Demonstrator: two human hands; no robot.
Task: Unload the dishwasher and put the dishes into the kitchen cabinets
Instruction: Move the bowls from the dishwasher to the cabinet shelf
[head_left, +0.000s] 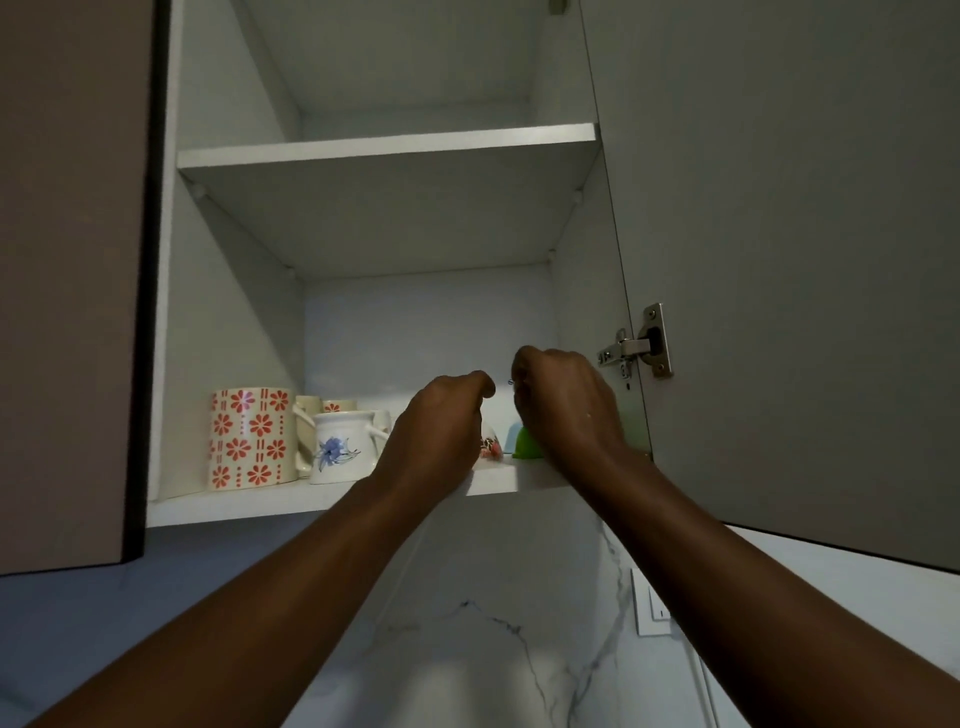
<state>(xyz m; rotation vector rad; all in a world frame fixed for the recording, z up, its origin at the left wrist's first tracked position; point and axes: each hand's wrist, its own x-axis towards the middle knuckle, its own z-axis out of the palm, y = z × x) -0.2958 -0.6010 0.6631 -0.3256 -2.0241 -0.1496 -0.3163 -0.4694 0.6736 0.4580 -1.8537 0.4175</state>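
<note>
Both my arms reach up into the open wall cabinet, onto its lower shelf (332, 499). My left hand (441, 421) has its fingers curled and its back towards me; what the palm holds is hidden. A small floral cup (489, 447) peeks out at its right edge. My right hand (566, 400) is curled too, with a tiny metallic glint at its fingertips. Under it stand a green cup (527, 444) and a pale blue cup (514, 432), both partly covered.
At the shelf's left stand a tall mug with red flowers (252, 436), a white mug with a blue flower (343, 449) and cream mugs (324, 405) behind. The upper shelf (384, 148) shows nothing. The open door (779, 260) hangs right; a wall socket (652, 608) sits below.
</note>
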